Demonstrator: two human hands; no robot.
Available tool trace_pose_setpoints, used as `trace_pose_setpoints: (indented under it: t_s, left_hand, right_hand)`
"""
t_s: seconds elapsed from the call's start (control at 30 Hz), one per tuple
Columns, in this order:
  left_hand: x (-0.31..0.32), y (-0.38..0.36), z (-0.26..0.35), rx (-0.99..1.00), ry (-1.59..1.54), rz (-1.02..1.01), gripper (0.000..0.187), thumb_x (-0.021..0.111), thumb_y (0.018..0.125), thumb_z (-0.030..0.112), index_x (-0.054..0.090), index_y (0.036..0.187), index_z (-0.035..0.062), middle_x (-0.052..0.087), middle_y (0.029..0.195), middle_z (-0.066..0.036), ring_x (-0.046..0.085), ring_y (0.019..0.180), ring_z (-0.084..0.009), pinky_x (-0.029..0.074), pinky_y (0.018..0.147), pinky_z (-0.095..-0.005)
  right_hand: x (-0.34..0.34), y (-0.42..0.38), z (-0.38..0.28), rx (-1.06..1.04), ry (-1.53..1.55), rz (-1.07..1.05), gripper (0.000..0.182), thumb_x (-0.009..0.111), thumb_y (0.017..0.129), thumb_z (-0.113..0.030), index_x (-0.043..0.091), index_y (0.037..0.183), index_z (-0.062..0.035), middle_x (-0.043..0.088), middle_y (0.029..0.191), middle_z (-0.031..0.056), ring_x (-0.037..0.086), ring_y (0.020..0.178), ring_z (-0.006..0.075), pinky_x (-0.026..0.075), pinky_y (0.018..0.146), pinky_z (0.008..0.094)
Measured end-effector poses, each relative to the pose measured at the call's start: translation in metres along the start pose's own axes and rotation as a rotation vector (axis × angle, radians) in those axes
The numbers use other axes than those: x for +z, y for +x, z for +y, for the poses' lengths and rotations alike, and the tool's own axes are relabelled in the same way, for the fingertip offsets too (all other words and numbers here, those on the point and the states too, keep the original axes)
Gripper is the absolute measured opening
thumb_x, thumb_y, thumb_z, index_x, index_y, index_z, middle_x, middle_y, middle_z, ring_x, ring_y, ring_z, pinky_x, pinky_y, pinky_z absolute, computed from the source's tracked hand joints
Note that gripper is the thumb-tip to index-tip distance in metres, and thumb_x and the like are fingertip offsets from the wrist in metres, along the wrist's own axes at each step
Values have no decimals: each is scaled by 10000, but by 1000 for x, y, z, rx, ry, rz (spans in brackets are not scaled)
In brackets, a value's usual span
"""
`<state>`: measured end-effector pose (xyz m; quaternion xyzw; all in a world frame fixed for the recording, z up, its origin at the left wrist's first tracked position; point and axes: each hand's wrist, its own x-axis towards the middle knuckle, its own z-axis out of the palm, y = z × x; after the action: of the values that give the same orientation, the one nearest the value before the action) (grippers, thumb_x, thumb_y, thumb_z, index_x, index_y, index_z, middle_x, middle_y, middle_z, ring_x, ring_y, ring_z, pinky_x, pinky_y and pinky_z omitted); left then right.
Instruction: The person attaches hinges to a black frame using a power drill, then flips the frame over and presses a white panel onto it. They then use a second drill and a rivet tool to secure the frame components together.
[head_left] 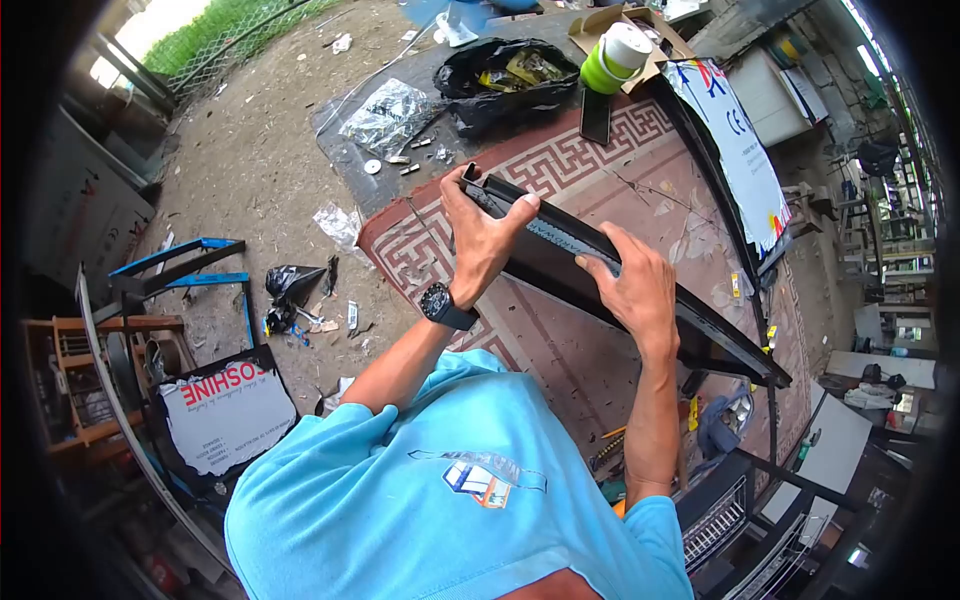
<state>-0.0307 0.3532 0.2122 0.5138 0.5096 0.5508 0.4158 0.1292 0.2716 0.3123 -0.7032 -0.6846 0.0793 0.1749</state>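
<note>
A long black metal profile [697,312] runs slantwise in front of my chest, from upper left to lower right. Printed film with lettering clings to part of its face. My left hand [482,232], with a black watch at the wrist, grips it close to its upper end, thumb along the top. Farther down, my right hand [635,283] is closed over the same profile, thumb on the near side. Below and behind it lies the patterned red and cream carpet [530,345], partly hidden by the profile and my arms.
Beyond my hands are a black plastic bag [508,88], clear plastic wrapping [388,118], a phone [595,116] and a green-and-white jug [615,58]. A white-covered panel [735,150] stands at the right. Blue-black frame pieces [200,262] and scraps litter the dirt floor leftward.
</note>
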Motion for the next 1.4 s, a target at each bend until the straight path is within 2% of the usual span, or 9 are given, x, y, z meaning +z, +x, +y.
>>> trace_pose_setpoints:
  t_s: [0.3, 0.47, 0.63, 0.87, 0.97, 1.03, 1.1, 1.27, 1.4]
  left_hand:
    - [17, -9, 10, 117, 18, 134, 1036, 827, 647, 379, 192, 1331, -70, 288, 1272, -218, 274, 1230, -317, 205, 1057, -436]
    - [22, 2, -6, 107, -305, -41, 314, 653, 817, 41, 548, 1040, -155, 630, 995, -217, 630, 872, -245, 526, 805, -379]
    - [15, 3, 7, 164, -200, -153, 693, 755, 746, 227, 242, 1036, -137, 581, 949, -260, 600, 904, -276, 528, 809, -383]
    - [20, -13, 26, 92, 201, -66, 468, 399, 951, 391, 567, 1182, 19, 578, 1086, -244, 588, 1007, -283, 496, 856, -407]
    - [2, 27, -9, 323, 122, -186, 656, 686, 795, 345, 429, 1049, -202, 577, 1038, -289, 611, 906, -290, 504, 841, -409]
    - [-5, 42, -21, 602, 540, -253, 508, 391, 939, 413, 457, 1311, 74, 574, 1184, -219, 570, 1055, -283, 414, 955, -432]
    - [-5, 46, -26, 738, 526, -273, 495, 281, 953, 451, 480, 1313, 175, 568, 1206, -201, 534, 1118, -273, 348, 1006, -456]
    - [24, 2, 31, 77, 93, -110, 894, 820, 626, 372, 200, 1043, -120, 538, 997, -312, 603, 837, -321, 551, 763, -430]
    - [-6, 40, -21, 621, 570, -192, 444, 298, 929, 168, 496, 1326, 189, 560, 1178, -228, 579, 1027, -300, 432, 934, -420]
  right_hand:
    - [16, -6, 9, -68, 70, 176, 234, 716, 713, -184, 627, 886, -54, 659, 841, 123, 643, 786, 306, 497, 682, 394]
    - [29, -10, 14, -104, -71, 273, 214, 665, 634, -259, 629, 674, -53, 649, 660, 108, 664, 618, 259, 518, 525, 365]
    - [42, -47, -12, -104, -133, 877, 409, 666, 775, -349, 594, 1057, -61, 594, 913, 98, 577, 934, 257, 369, 964, 469]
    - [64, -294, 78, 655, 188, 994, 332, 699, 705, -37, 584, 1014, -3, 632, 929, 157, 624, 794, 340, 490, 716, 406]
    - [100, -442, 116, 1226, -255, 847, 500, 687, 748, -124, 506, 1198, -4, 564, 1083, 201, 532, 1007, 368, 427, 867, 432]
    - [107, -519, 122, 1509, -195, 719, 649, 718, 747, -276, 455, 1272, 1, 538, 1162, 242, 521, 1055, 389, 412, 903, 446]
    - [122, -560, 126, 1531, -42, 652, 756, 740, 716, -328, 412, 1320, -12, 512, 1220, 253, 501, 1103, 405, 401, 931, 450]
    - [113, -551, 148, 1614, 83, 434, 1023, 780, 643, -372, 215, 1436, -61, 567, 1161, 265, 566, 1031, 423, 438, 886, 470]
    - [101, -531, 147, 1613, 253, 440, 968, 746, 655, -234, 191, 1438, -112, 591, 1100, 241, 587, 951, 422, 461, 821, 486]
